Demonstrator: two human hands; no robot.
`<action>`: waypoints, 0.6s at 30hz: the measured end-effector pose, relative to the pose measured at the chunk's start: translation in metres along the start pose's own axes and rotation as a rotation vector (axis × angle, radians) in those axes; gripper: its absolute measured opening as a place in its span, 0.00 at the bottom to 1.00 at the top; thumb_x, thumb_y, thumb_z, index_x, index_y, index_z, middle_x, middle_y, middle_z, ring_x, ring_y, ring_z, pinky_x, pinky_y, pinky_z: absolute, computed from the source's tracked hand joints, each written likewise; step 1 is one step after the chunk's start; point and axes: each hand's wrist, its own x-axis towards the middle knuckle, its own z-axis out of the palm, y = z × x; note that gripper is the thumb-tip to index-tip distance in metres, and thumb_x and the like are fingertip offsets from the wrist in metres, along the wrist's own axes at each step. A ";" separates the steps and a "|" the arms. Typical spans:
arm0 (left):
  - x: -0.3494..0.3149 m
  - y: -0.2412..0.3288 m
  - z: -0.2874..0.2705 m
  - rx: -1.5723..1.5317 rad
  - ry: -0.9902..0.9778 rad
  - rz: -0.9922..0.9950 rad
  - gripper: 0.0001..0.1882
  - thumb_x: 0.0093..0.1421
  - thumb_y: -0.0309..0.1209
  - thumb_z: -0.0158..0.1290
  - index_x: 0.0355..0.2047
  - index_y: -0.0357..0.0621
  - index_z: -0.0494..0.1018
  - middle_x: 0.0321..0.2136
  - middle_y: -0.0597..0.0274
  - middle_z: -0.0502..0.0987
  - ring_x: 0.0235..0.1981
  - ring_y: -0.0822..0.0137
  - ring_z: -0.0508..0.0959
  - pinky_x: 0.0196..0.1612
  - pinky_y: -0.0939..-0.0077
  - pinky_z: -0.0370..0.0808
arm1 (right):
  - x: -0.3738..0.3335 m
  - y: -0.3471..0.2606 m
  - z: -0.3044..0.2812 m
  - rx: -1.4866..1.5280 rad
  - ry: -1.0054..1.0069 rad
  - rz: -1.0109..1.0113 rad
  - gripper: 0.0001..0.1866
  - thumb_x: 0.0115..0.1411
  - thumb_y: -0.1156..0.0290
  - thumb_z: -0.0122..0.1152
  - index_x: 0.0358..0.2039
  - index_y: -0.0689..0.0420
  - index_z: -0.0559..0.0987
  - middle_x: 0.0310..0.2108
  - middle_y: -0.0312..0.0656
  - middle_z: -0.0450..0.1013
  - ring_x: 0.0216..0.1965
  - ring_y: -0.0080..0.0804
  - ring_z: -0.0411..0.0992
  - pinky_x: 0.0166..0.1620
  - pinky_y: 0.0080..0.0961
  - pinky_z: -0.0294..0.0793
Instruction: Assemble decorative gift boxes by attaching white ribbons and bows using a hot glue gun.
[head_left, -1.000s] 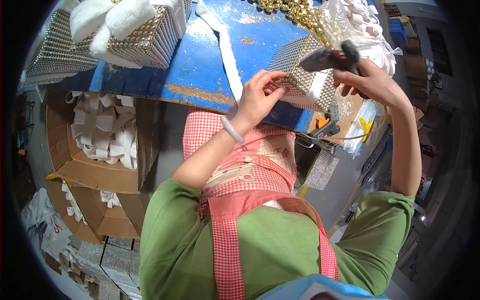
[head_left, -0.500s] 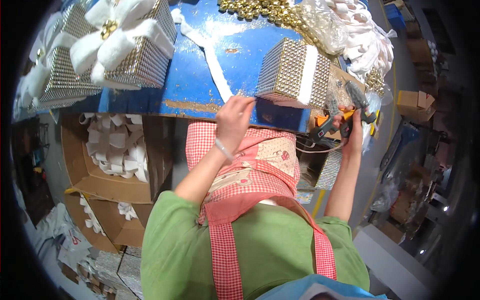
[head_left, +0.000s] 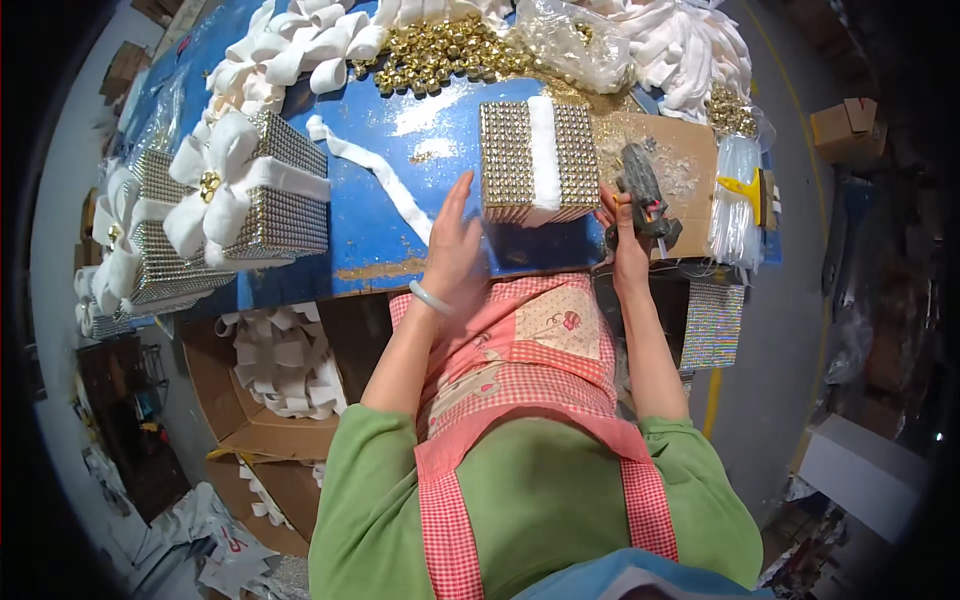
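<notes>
A box (head_left: 508, 160) studded with silver and gold beads stands near the table's front edge, a white ribbon band (head_left: 543, 150) running down its top and front. Left of it, my left hand (head_left: 455, 248) is open, fingers stretched and slightly blurred, holding nothing. My right hand (head_left: 629, 238) grips a dark glue gun (head_left: 643, 185), whose body stands upright beside the box. Some fingers of that hand reach the box's right side; whether they touch it is hard to tell. A loose white ribbon strip (head_left: 375, 168) lies on the blue table, its near end by my left hand.
Studded boxes with white bows (head_left: 285, 205) stand at the left. Gold bells (head_left: 430, 55), white ribbon loops (head_left: 310, 45) and a clear plastic bag (head_left: 575, 45) lie at the back. Right are a cardboard sheet (head_left: 690, 150) and a yellow-handled tool (head_left: 737, 188). A carton (head_left: 215, 385) sits below.
My left hand has gone from pinched fingers to stretched ones. The glue gun has come left, close beside the box. The box now faces me more squarely, and the whole view has shifted.
</notes>
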 end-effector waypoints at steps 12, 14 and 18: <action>0.028 -0.055 0.025 -0.392 -0.091 -0.715 0.21 0.65 0.38 0.45 0.55 0.39 0.66 0.45 0.61 0.74 0.40 0.73 0.75 0.42 0.79 0.70 | 0.036 0.031 -0.016 0.056 0.190 -0.048 0.14 0.57 0.74 0.63 0.42 0.57 0.71 0.43 0.41 0.74 0.40 0.27 0.74 0.42 0.27 0.77; 0.034 -0.034 0.029 -0.552 -0.142 -0.777 0.20 0.65 0.38 0.46 0.52 0.38 0.67 0.44 0.62 0.74 0.40 0.72 0.75 0.43 0.78 0.70 | 0.038 0.017 -0.028 0.094 0.280 0.019 0.13 0.58 0.73 0.62 0.42 0.55 0.71 0.39 0.37 0.73 0.36 0.24 0.73 0.37 0.22 0.74; 0.045 -0.024 0.038 -1.034 -0.172 -0.801 0.15 0.67 0.36 0.43 0.46 0.39 0.69 0.40 0.60 0.77 0.40 0.68 0.76 0.45 0.73 0.74 | 0.058 0.022 -0.056 0.236 0.178 0.040 0.14 0.59 0.73 0.59 0.45 0.54 0.71 0.39 0.36 0.71 0.35 0.26 0.74 0.37 0.26 0.79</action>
